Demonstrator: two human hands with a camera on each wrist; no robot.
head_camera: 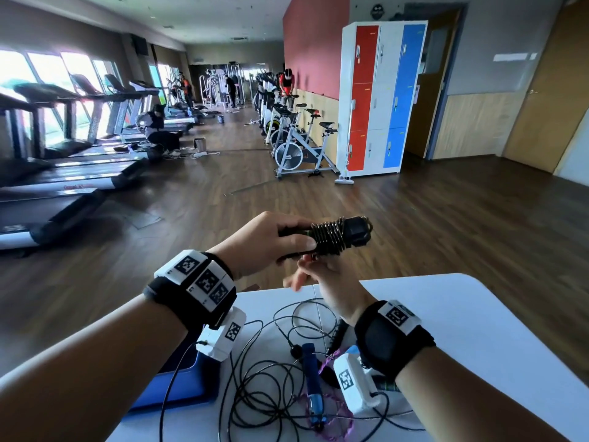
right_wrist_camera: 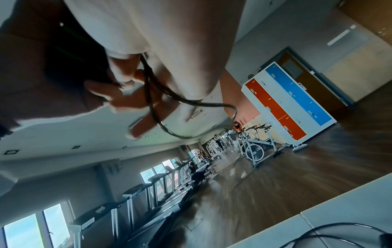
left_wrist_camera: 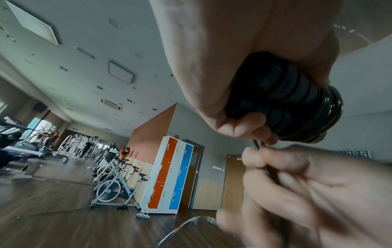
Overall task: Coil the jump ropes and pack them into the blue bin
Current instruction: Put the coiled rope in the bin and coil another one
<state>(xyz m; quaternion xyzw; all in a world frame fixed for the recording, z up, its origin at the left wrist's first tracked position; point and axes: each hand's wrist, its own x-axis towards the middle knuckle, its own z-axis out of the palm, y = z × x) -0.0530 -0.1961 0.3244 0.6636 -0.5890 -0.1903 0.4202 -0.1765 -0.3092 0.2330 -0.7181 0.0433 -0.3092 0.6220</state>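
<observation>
Above the table's far edge, my left hand (head_camera: 287,242) grips the paired black handles of a jump rope (head_camera: 334,236), whose thin dark cord is wound in tight coils around them. In the left wrist view the handles (left_wrist_camera: 284,99) fill the fist. Just beneath, my right hand (head_camera: 307,266) pinches the loose end of that cord (left_wrist_camera: 257,146). A short loop of the cord (right_wrist_camera: 191,107) hangs past the fingers in the right wrist view. The blue bin (head_camera: 181,387) sits at the table's near left, partly under my left forearm.
On the white table (head_camera: 462,320) lie tangled black cord loops (head_camera: 271,381), a blue-handled rope (head_camera: 310,374) and a purple rope (head_camera: 342,419). Beyond is wooden gym floor, with treadmills on the left, exercise bikes, a red, white and blue locker (head_camera: 379,97) and distant people.
</observation>
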